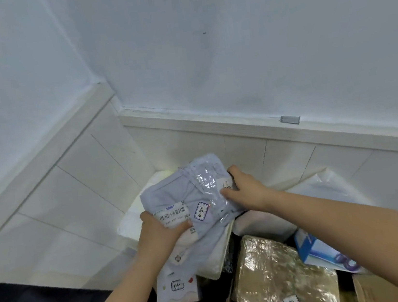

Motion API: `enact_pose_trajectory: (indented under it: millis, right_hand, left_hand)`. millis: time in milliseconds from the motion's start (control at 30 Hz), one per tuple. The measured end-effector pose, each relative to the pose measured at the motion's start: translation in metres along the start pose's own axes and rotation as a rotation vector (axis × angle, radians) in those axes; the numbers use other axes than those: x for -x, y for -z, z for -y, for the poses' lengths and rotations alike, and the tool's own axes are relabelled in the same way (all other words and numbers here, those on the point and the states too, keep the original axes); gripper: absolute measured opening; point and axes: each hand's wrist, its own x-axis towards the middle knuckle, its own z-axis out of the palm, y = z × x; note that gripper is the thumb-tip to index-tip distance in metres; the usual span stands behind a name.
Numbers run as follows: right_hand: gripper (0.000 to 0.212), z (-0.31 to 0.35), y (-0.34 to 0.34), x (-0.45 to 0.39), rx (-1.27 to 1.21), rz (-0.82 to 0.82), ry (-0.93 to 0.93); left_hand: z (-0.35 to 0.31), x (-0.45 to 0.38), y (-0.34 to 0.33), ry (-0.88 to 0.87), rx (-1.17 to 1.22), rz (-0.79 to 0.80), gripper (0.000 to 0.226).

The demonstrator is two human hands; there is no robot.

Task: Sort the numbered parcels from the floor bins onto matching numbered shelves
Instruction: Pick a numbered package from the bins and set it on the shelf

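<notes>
**Grey-blue parcel held in both hands above the bins**

Grey-blue plastic mailer bag (186, 195), soft and creased, is held up in front of the wall corner by both hands. Left hand (157, 235) grips its lower left edge, thumb lying across a white barcode label (172, 214). Right hand (244, 186) grips the right edge, fingers curled behind the bag and thumb on the front. A small handwritten number sticker (201, 210) sits near the bag's middle; it is turned sideways and its digits cannot be read with certainty.

A second flat parcel (176, 284), pale with small printed motifs and marked "04", hangs just below the left hand, overlapped by the grey-blue bag. Whether the left hand also holds it cannot be told.

Lower right, a brown parcel wrapped in clear tape (282, 276) bears a "02" sticker and lies among other packages. A blue-and-white carton (317, 253) lies just beside it, under the right forearm. White plastic bags (324, 185) lie behind the hands against the tiled lower wall (83, 181).
</notes>
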Motion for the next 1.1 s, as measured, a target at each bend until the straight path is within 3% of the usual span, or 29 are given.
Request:
enact_pose_trajectory:
  millis: [167, 467, 533, 700, 800, 1100]
  right_hand:
    - [0.037, 0.03, 0.038, 0.048, 0.018, 0.014, 0.072]
    - [0.028, 0.083, 0.096, 0.154, -0.058, -0.014, 0.234]
    - [0.039, 0.092, 0.107, 0.178, -0.118, -0.008, 0.269]
    - [0.105, 0.105, 0.122, 0.228, -0.216, 0.072, 0.361]
    - [0.093, 0.116, 0.122, 0.251, -0.289, 0.174, 0.422]
    - [0.087, 0.149, 0.08, 0.285, -0.126, 0.352, 0.522]
  left_hand:
    - [-0.027, 0.07, 0.018, 0.012, 0.084, -0.085, 0.076]
    - [-0.074, 0.186, 0.077, -0.049, 0.021, -0.232, 0.078]
    - [-0.084, 0.209, 0.095, -0.075, -0.002, -0.274, 0.081]
    - [-0.1, 0.264, 0.129, -0.157, 0.015, -0.387, 0.099]
    - [-0.098, 0.297, 0.142, -0.174, 0.055, -0.436, 0.114]
    - [-0.05, 0.393, 0.156, -0.087, 0.178, -0.584, 0.093]
